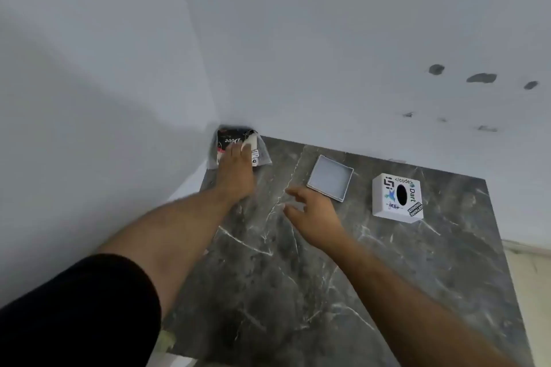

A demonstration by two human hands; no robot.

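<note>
Left hand (235,176): straight fingers touch soap packet (229,140), far left of sticker box (398,197).
Right hand (313,214): loosely spread, empty, left of sticker box.

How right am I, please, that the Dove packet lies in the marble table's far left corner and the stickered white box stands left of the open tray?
Not quite: the head view shows the stickered white box standing right of the open tray, not left. The Dove packet does lie in the far left corner of the marble table.
</note>
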